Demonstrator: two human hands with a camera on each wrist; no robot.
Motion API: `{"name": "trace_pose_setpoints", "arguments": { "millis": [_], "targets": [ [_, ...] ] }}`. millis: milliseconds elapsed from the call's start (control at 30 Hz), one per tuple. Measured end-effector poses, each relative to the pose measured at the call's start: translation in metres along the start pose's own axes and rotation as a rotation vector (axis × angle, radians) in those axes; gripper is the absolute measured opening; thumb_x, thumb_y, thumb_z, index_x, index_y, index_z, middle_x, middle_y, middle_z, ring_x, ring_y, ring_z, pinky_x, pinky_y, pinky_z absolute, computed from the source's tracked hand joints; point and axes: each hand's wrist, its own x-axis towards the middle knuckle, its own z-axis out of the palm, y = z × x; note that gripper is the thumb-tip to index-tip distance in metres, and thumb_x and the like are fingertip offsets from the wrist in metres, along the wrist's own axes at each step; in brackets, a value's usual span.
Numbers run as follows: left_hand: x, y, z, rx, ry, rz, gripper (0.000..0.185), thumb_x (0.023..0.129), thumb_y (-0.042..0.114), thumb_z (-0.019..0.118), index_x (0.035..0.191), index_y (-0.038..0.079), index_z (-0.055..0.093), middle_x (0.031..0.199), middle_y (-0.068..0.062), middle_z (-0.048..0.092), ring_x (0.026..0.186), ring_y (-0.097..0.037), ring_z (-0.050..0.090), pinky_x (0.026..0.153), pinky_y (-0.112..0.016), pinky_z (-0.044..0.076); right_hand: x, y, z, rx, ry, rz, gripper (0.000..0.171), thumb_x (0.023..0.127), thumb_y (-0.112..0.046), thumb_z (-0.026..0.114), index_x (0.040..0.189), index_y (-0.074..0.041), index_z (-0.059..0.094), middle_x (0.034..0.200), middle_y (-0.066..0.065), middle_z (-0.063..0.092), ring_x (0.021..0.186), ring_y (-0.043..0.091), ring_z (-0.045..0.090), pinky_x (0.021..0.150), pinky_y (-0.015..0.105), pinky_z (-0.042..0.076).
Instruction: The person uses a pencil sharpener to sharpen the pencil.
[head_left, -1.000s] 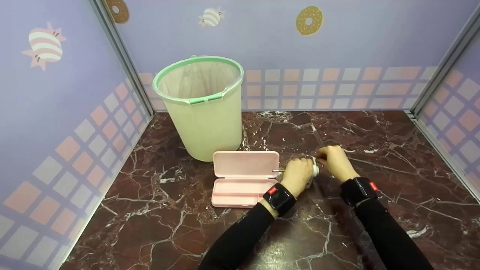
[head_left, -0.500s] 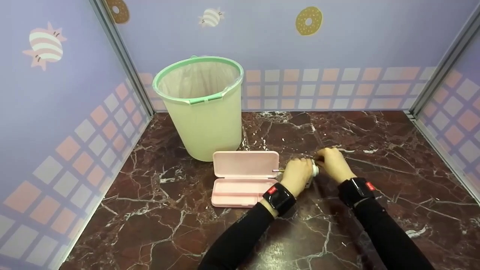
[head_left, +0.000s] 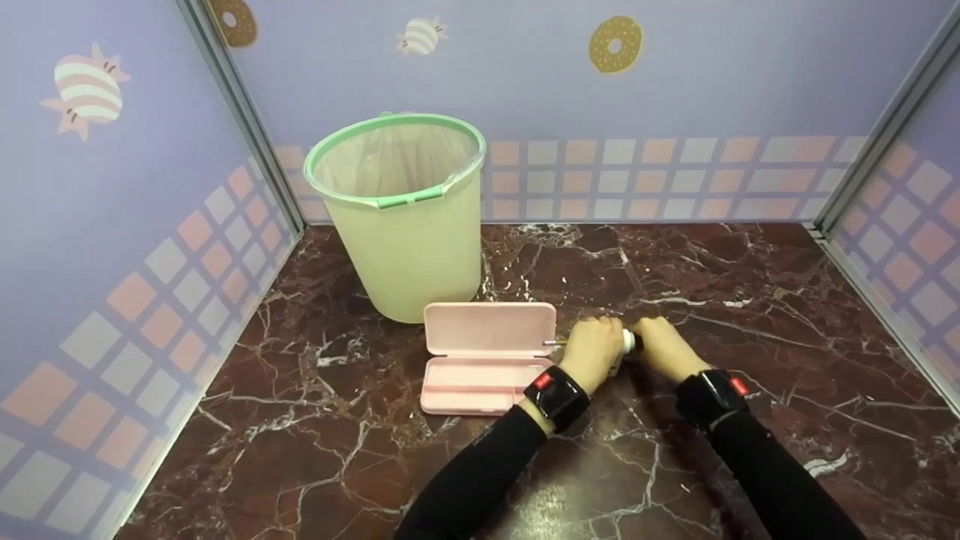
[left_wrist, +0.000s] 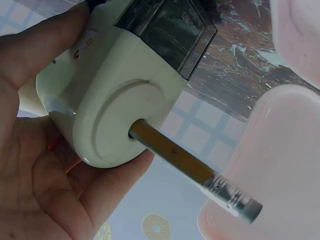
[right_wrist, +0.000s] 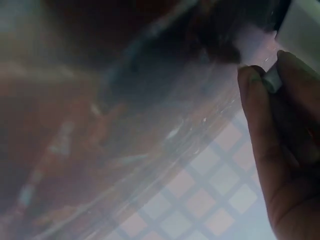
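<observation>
My left hand [head_left: 592,354] grips a white crank pencil sharpener [left_wrist: 107,90], thumb on one side and fingers on the other. A yellow-brown pencil [left_wrist: 172,152] sticks out of its round front hole, the metal ferrule and eraser end pointing outward. The sharpener has a dark see-through shavings drawer [left_wrist: 172,35]. On the far side, my right hand [head_left: 666,350] pinches the small crank knob [right_wrist: 272,81] between thumb and fingers. In the head view the left hand covers most of the sharpener, leaving its white end showing between the two hands.
Left of the hands, an open pink pencil case [head_left: 491,330] lies on the dark marbled table [head_left: 337,457]; the pencil's eraser end overlaps its lid in the head view. A pale green lined trash bin [head_left: 409,255] stands behind it. Patterned panels [head_left: 675,90] enclose the table.
My right hand has swung downward and slightly toward me at the crank side of the sharpener. The left hand, pencil and case stay in place.
</observation>
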Motion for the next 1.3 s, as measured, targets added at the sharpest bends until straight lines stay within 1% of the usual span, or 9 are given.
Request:
{"name": "trace_pose_setpoints", "arguments": {
  "millis": [100, 133, 367, 467, 700, 900, 1067, 1200, 1300],
  "targets": [
    [0.001, -0.001, -0.001, -0.003, -0.017, -0.005, 0.011, 0.091, 0.027, 0.056, 0.092, 0.021, 0.065, 0.082, 0.008, 0.068, 0.069, -0.006, 0.063, 0.055, -0.018, 0.050, -0.006, -0.002, -0.002, 0.036, -0.012, -0.003, 0.022, 0.062, 0.000, 0.080, 0.059, -0.005, 0.060, 0.061, 0.010, 0.066, 0.054, 0.018, 0.054, 0.054, 0.042, 0.046],
    [0.002, -0.001, -0.001, -0.004, -0.022, -0.004, 0.011, 0.092, 0.026, 0.056, 0.092, 0.021, 0.065, 0.083, 0.008, 0.068, 0.069, -0.006, 0.063, 0.055, -0.018, 0.050, -0.008, -0.002, -0.002, 0.047, -0.015, -0.002, 0.022, 0.062, -0.001, 0.082, 0.059, -0.005, 0.060, 0.061, 0.009, 0.066, 0.054, 0.016, 0.052, 0.053, 0.040, 0.046],
    [0.000, -0.002, -0.003, 0.003, -0.045, -0.003, 0.013, 0.092, 0.026, 0.054, 0.094, 0.021, 0.065, 0.083, 0.009, 0.068, 0.070, -0.006, 0.064, 0.055, -0.017, 0.050, -0.018, -0.009, -0.009, 0.096, -0.094, -0.004, 0.018, 0.061, 0.002, 0.077, 0.057, -0.007, 0.062, 0.055, -0.001, 0.061, 0.051, 0.007, 0.044, 0.050, 0.026, 0.040],
    [0.001, -0.002, -0.004, -0.007, -0.062, -0.004, 0.012, 0.092, 0.025, 0.055, 0.094, 0.020, 0.065, 0.084, 0.008, 0.069, 0.071, -0.006, 0.064, 0.056, -0.017, 0.051, -0.021, -0.014, -0.015, 0.102, -0.120, -0.012, 0.018, 0.061, 0.002, 0.077, 0.056, -0.009, 0.064, 0.054, -0.005, 0.061, 0.051, 0.004, 0.044, 0.051, 0.023, 0.040],
    [0.001, -0.002, -0.002, 0.005, -0.072, 0.014, 0.012, 0.093, 0.024, 0.054, 0.095, 0.021, 0.065, 0.084, 0.008, 0.068, 0.071, -0.006, 0.064, 0.057, -0.017, 0.050, -0.027, -0.019, -0.023, 0.099, -0.106, -0.066, 0.020, 0.061, 0.003, 0.078, 0.058, -0.012, 0.065, 0.058, -0.006, 0.063, 0.052, 0.002, 0.045, 0.052, 0.022, 0.043],
    [0.001, -0.002, 0.000, 0.006, -0.061, 0.019, 0.010, 0.092, 0.023, 0.055, 0.095, 0.020, 0.064, 0.085, 0.008, 0.069, 0.071, -0.007, 0.064, 0.056, -0.018, 0.051, -0.029, -0.021, -0.030, 0.083, -0.109, -0.079, 0.023, 0.063, 0.003, 0.081, 0.060, -0.012, 0.064, 0.059, -0.007, 0.062, 0.055, 0.001, 0.045, 0.054, 0.022, 0.043],
    [0.000, -0.002, 0.000, 0.014, -0.062, 0.021, 0.010, 0.092, 0.023, 0.055, 0.095, 0.021, 0.064, 0.085, 0.007, 0.069, 0.070, -0.007, 0.064, 0.056, -0.018, 0.051, -0.028, -0.024, -0.038, 0.071, -0.114, -0.100, 0.025, 0.063, 0.005, 0.080, 0.060, -0.012, 0.062, 0.058, -0.008, 0.059, 0.054, 0.000, 0.043, 0.054, 0.021, 0.041],
    [0.001, -0.002, 0.000, 0.006, -0.068, 0.019, 0.010, 0.092, 0.024, 0.055, 0.095, 0.021, 0.065, 0.085, 0.007, 0.069, 0.071, -0.007, 0.064, 0.056, -0.018, 0.051, -0.028, -0.027, -0.045, 0.110, -0.122, -0.078, 0.021, 0.066, 0.007, 0.077, 0.062, -0.010, 0.065, 0.058, -0.005, 0.061, 0.052, -0.002, 0.045, 0.052, 0.019, 0.042],
    [0.001, -0.001, 0.001, 0.006, -0.076, 0.028, 0.011, 0.093, 0.024, 0.054, 0.095, 0.020, 0.064, 0.086, 0.007, 0.069, 0.071, -0.007, 0.064, 0.056, -0.018, 0.051, -0.028, -0.028, -0.051, 0.148, -0.116, -0.021, 0.015, 0.071, 0.007, 0.076, 0.068, -0.007, 0.071, 0.063, 0.000, 0.069, 0.054, 0.000, 0.053, 0.053, 0.019, 0.047]
  ]
}}
